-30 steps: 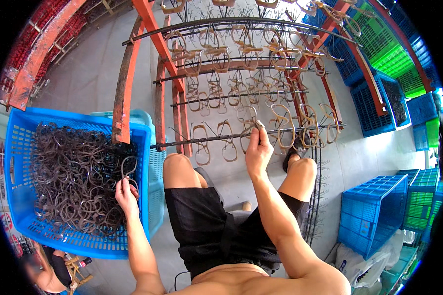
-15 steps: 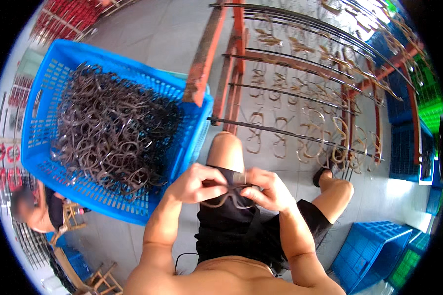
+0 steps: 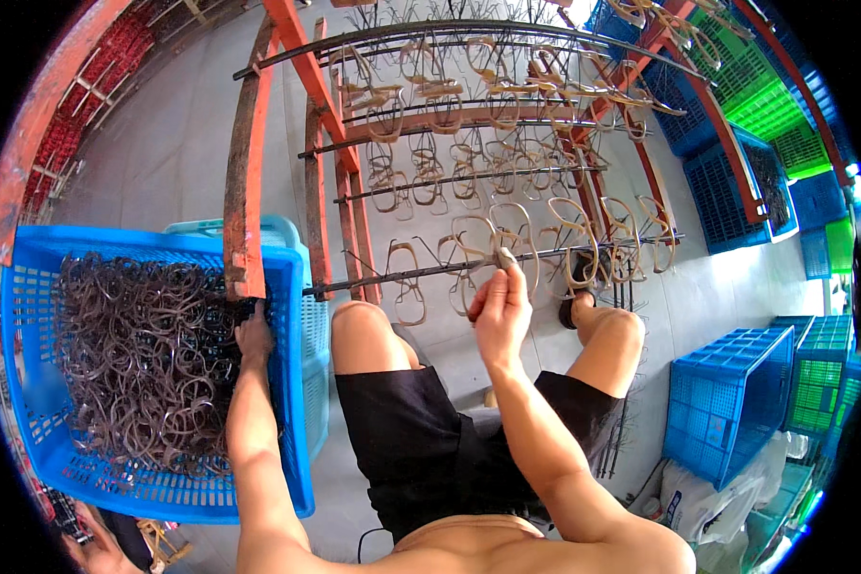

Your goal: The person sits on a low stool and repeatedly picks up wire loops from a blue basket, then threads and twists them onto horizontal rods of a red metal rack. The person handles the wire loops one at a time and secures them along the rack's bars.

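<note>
My right hand (image 3: 502,304) reaches forward to the near rod (image 3: 430,269) of a rack. Its fingers are pinched together at a tan eyeglass frame (image 3: 523,228) hanging there. Several like frames hang along the same rod. Over on the left, my left hand (image 3: 253,335) is down inside a blue plastic basket (image 3: 297,383), at the right edge of a heap of dark brown eyeglass frames (image 3: 148,364). Its fingertips are hidden among shadow and frames, so whether it grips one does not show.
The orange-red rack (image 3: 245,172) carries several rods of frames, and one of its posts comes down at the basket's far right corner. Blue crates (image 3: 732,402) stand at the right beside a white plastic bag (image 3: 708,502). Another person's hand (image 3: 100,545) shows at lower left.
Both hands were together over my lap, holding an eyeglass frame. They have parted: the left into the basket, the right out to the rod. The view has shifted as well.
</note>
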`<control>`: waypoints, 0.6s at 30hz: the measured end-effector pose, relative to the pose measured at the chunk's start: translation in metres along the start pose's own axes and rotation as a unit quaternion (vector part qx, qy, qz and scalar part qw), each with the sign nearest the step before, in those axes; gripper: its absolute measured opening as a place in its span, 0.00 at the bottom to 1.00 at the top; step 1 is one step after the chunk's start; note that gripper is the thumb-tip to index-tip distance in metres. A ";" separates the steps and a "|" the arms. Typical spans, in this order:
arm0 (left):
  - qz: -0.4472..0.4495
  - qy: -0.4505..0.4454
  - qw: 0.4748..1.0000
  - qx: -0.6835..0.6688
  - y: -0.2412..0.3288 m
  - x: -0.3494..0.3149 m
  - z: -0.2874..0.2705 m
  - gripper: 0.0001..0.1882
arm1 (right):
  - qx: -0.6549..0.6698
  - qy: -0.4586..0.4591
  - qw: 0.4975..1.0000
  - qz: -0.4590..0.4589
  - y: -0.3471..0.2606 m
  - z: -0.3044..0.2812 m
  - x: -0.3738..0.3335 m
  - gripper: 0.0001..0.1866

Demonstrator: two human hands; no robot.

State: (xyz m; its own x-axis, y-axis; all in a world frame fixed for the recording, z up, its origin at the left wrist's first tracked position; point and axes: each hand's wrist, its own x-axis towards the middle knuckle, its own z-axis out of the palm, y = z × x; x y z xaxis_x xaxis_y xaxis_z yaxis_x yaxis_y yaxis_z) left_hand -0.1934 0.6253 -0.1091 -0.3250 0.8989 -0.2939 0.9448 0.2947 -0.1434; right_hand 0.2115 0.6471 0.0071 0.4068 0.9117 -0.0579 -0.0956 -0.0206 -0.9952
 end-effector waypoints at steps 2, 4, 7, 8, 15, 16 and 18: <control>-0.023 0.017 0.999 -0.029 0.005 -0.002 -0.011 0.24 | -0.011 0.000 1.000 0.007 -0.002 0.010 -0.003 0.14; -0.006 0.079 0.994 -0.075 0.002 -0.010 -0.021 0.21 | -0.076 -0.004 0.997 -0.010 0.001 0.020 -0.008 0.14; 0.097 0.271 0.945 -0.154 -0.002 -0.026 -0.041 0.14 | -0.029 0.016 0.999 0.042 0.010 0.028 -0.007 0.13; 0.060 0.274 0.940 -0.195 0.000 -0.033 -0.055 0.12 | -0.012 0.023 0.998 0.052 0.011 0.031 -0.005 0.13; -0.038 0.214 0.875 -0.432 -0.007 -0.079 -0.065 0.16 | 0.060 0.007 0.997 0.043 0.016 0.033 0.001 0.10; -0.051 0.181 0.865 -0.465 0.009 -0.088 -0.071 0.17 | 0.066 0.005 0.997 0.038 0.018 0.032 0.002 0.10; -0.045 0.190 0.863 -0.466 0.024 -0.100 -0.073 0.17 | 0.085 -0.005 0.996 0.029 0.017 0.033 0.002 0.10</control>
State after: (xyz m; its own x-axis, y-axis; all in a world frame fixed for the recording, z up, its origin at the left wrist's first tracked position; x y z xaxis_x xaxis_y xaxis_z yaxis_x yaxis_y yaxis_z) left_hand -0.1352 0.5657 -0.0145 -0.5289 0.8479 0.0359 0.5973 0.3418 0.7256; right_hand 0.1807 0.6624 -0.0070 0.3870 0.9151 -0.1130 -0.2715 -0.0041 -0.9624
